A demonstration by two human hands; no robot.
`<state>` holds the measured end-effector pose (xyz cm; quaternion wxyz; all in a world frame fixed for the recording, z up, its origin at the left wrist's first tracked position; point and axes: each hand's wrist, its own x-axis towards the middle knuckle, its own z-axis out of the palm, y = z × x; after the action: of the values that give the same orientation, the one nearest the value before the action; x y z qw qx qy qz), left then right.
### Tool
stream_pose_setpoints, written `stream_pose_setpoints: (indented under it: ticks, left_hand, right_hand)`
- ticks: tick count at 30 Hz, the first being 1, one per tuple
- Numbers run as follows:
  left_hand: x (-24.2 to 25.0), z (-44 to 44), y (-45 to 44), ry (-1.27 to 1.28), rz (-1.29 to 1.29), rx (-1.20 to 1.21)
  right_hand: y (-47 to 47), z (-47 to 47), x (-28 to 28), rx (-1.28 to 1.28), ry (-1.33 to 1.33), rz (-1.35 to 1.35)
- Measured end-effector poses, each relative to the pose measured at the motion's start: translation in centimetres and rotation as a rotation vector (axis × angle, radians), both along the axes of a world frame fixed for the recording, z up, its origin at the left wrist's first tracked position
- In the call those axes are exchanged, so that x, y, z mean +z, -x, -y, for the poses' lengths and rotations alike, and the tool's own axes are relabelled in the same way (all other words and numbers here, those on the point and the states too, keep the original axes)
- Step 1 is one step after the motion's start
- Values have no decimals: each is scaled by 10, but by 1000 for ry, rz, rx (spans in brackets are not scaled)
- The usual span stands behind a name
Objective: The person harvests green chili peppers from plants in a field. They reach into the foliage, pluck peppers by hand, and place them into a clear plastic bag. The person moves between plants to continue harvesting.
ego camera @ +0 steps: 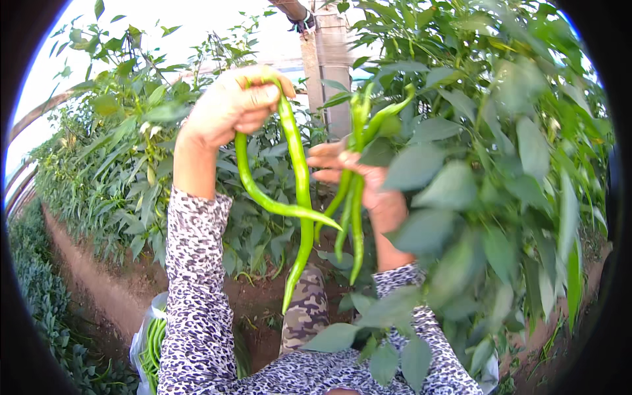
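Observation:
Raised at the upper middle, my left hand grips two long green chili peppers by their stem ends. Both hang down from it, one nearly straight and one strongly curved, their lower parts crossing. To the right, my right hand holds a bunch of several thinner green peppers between thumb and fingers. Stems stick up above that hand and the tips point down. Some of its fingers are stretched out toward the left. Leaves of the pepper plant hang in front of the right wrist and forearm.
Pepper plants grow in a row on the left, beside a bare soil path. A clear plastic bag of green peppers stands at lower left. Ahead rises a post. A camouflage trouser leg shows below.

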<state>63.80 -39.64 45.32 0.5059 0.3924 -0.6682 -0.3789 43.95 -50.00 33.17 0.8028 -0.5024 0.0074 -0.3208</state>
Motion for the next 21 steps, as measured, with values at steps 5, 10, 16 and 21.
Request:
stream_pose_setpoints:
  ticks: [5, 10, 16, 21]
  left_hand:
    - [-2, 1, 15, -57, 256, 363]
    - [14, -21, 24, -39, 119, 675]
    - [9, -41, 87, 101, -38, 188]
    - [-21, -15, 207, 60, 2, -82]
  right_hand:
    - [-26, -3, -4, 170, 235, -91]
    - [9, 4, -9, -373, 837, -382]
    - [189, -22, -20, -369, 921, -650]
    - [343, -104, -2, -675, 359, -1132]
